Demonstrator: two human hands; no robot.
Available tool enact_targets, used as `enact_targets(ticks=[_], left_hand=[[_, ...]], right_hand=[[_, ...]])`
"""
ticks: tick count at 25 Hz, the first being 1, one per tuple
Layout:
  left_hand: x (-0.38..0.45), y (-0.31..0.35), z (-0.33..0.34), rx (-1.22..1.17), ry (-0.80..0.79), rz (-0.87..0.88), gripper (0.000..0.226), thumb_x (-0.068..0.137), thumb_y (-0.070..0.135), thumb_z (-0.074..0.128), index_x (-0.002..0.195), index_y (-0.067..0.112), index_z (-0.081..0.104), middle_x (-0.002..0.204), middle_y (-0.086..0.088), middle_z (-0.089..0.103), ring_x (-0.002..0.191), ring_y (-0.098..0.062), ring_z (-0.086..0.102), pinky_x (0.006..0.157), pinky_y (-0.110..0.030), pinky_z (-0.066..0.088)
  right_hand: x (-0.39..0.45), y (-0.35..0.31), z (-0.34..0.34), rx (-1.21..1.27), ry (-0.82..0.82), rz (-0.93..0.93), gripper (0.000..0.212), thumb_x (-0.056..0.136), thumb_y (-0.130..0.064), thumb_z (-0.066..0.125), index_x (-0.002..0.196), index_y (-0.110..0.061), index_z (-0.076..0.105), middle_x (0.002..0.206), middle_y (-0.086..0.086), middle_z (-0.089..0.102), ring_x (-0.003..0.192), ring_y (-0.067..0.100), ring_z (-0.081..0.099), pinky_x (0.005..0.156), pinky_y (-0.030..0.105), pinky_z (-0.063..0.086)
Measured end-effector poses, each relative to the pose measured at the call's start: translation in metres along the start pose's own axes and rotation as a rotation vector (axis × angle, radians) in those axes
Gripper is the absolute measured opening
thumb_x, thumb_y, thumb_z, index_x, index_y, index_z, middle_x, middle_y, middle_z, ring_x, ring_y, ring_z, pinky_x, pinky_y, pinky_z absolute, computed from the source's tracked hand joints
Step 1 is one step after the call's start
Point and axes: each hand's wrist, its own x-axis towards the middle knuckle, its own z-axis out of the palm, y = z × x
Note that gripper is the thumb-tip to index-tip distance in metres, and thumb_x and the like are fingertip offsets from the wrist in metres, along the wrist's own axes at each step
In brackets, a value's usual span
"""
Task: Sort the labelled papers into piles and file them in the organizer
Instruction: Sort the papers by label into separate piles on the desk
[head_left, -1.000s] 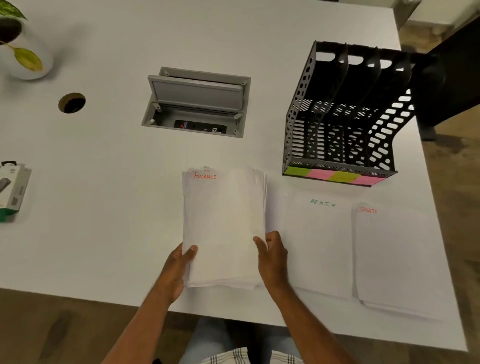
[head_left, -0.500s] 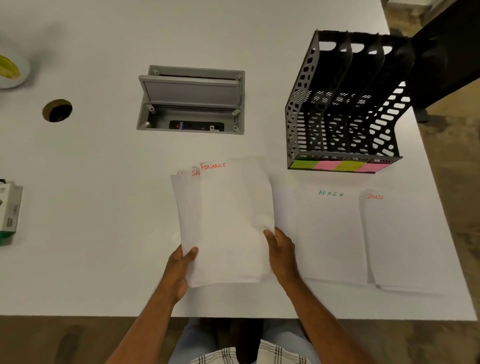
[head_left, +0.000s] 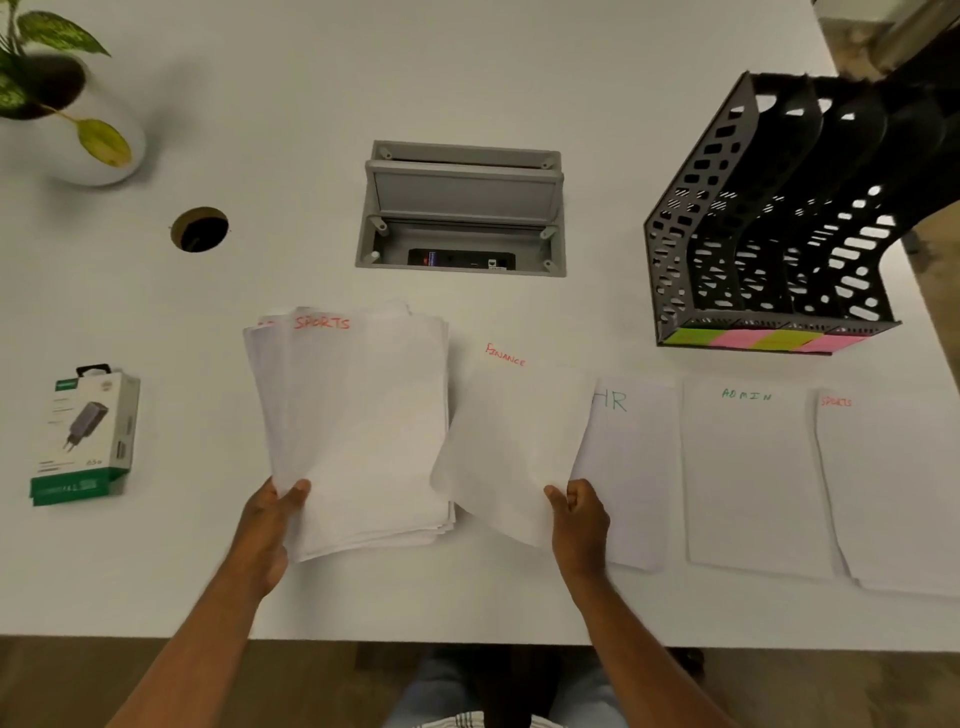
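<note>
White table (head_left: 156, 571) carries the black organizer (head_left: 769, 223) at far right. Keep your left hand (head_left: 270, 525) clamped on the unsorted stack (head_left: 358, 431); with your right hand (head_left: 579, 519) pinching the FINANCE sheet (head_left: 514, 441), start its pile left of the HR sheet (head_left: 631, 467), edges squared.

one organizer (head_left: 769, 244), three paper piles (head_left: 748, 478), two hands (head_left: 270, 519)

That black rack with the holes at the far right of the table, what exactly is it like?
The organizer looks like dark perforated plastic or metal, with upright dividers forming several slots that all appear empty. It stands upright on the white table near its right edge. Green and pink sticky notes alternate along its front lip. Nothing else touches it; the HR, ADMIN and SPORTS piles lie in front, apart from it.
</note>
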Motion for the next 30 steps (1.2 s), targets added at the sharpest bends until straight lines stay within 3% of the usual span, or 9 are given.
enact_targets(ticks=[7,17,20,22,26,30], left_hand=[[0.014,0.011,-0.012,-0.044,-0.001,0.041,0.026,0.097,0.021,0.062,0.122,0.026,0.064,0.115,0.008,0.071,0.107,-0.017,0.065,0.091,-0.035,0.047],[0.02,0.019,0.023,0.002,-0.18,0.031,0.025,0.097,0.016,0.06,0.12,0.024,0.067,0.119,-0.002,0.074,0.11,-0.024,0.067,0.095,-0.04,0.049],[0.015,0.003,0.041,0.004,-0.198,-0.003,0.027,0.097,0.011,0.059,0.122,0.02,0.066,0.119,-0.008,0.072,0.109,-0.029,0.066,0.099,-0.043,0.048],[0.011,-0.007,0.051,0.006,-0.201,-0.027,0.029,0.097,0.01,0.059,0.124,0.017,0.065,0.119,-0.01,0.072,0.11,-0.032,0.066,0.1,-0.044,0.048],[0.005,-0.017,0.059,0.005,-0.212,-0.054,0.029,0.096,0.013,0.062,0.124,0.019,0.066,0.113,-0.007,0.076,0.105,-0.029,0.069,0.093,-0.044,0.053],[0.005,-0.019,0.062,0.007,-0.239,-0.061,0.029,0.095,0.016,0.063,0.124,0.023,0.065,0.114,-0.004,0.076,0.107,-0.028,0.07,0.086,-0.041,0.056]], right_hand=[[-0.008,0.001,0.015,-0.117,-0.022,-0.062,0.04,0.097,-0.019,0.062,0.066,-0.022,0.036,0.058,-0.009,0.035,0.052,0.006,0.029,0.048,0.014,0.033],[-0.002,-0.008,0.026,-0.243,-0.008,-0.058,0.031,0.094,-0.026,0.067,0.075,-0.015,0.044,0.064,-0.008,0.045,0.055,0.008,0.043,0.054,0.02,0.038],[-0.001,-0.007,0.031,-0.39,-0.012,-0.116,0.027,0.089,-0.034,0.071,0.089,-0.013,0.055,0.078,0.0,0.058,0.072,0.02,0.06,0.062,0.025,0.044],[0.003,-0.005,0.031,-0.505,0.0,-0.151,0.042,0.082,-0.042,0.077,0.102,-0.009,0.06,0.09,0.005,0.067,0.084,0.024,0.066,0.071,0.031,0.051],[0.008,-0.005,0.032,-0.646,0.04,-0.208,0.073,0.067,-0.053,0.083,0.122,-0.012,0.058,0.108,0.004,0.068,0.098,0.027,0.065,0.079,0.039,0.05],[0.011,-0.017,0.028,-0.541,0.016,-0.193,0.071,0.076,-0.047,0.079,0.131,-0.012,0.053,0.12,0.006,0.061,0.107,0.027,0.061,0.084,0.042,0.053]])
